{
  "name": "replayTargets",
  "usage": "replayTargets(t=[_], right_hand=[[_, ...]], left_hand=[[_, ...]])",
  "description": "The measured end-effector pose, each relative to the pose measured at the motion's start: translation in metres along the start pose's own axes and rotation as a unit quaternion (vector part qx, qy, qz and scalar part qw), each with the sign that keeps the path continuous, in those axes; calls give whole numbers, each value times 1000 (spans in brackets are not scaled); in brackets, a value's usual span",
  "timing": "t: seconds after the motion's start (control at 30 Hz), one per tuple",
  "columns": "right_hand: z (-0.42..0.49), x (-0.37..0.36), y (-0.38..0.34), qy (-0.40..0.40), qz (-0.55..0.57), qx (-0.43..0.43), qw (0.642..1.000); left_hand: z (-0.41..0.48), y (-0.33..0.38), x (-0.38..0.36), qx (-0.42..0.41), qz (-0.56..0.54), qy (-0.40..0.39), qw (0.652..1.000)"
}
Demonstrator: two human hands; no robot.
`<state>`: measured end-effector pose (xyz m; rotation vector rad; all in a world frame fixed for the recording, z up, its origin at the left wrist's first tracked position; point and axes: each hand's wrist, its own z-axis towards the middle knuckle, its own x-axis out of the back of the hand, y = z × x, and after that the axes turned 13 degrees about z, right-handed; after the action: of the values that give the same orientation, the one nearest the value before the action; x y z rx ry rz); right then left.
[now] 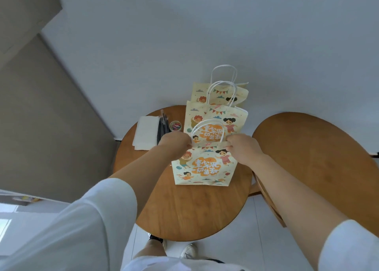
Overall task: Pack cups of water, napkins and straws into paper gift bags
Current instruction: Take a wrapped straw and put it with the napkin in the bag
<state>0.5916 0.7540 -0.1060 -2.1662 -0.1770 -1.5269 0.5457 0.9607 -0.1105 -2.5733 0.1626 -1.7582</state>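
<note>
Altogether three gift bags (205, 168), two hands (174, 145)

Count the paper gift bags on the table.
3. The nearest bag has its top held by the left hand and right hand; the middle bag stands right behind it; the far bag is rearmost, by the wall. Another could hide behind them.
</note>
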Motion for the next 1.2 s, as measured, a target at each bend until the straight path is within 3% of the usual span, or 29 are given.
replayTargets(t=[0.17,0.37,0.53,0.77,0.87,1.2], right_hand=[[7,0,12,61,37,-37,997],[8,0,16,70,43,-91,993],[5,-6,24,76,53,-59,994],[-25,-21,15,180,89,-25,979],[-41,-27,-4,194,120,-19,973],[-87,-56,-158,97,124,97,983]], left_hand=[[19,12,3,15,19,10,1000],[33,20,10,29,-14,19,999],[28,17,3,57,-25,13,998],[-7,10,-14,62,-89,62,992],[-33,5,-10,72,-83,57,992],[-160,-57,-11,97,-91,50,990]])
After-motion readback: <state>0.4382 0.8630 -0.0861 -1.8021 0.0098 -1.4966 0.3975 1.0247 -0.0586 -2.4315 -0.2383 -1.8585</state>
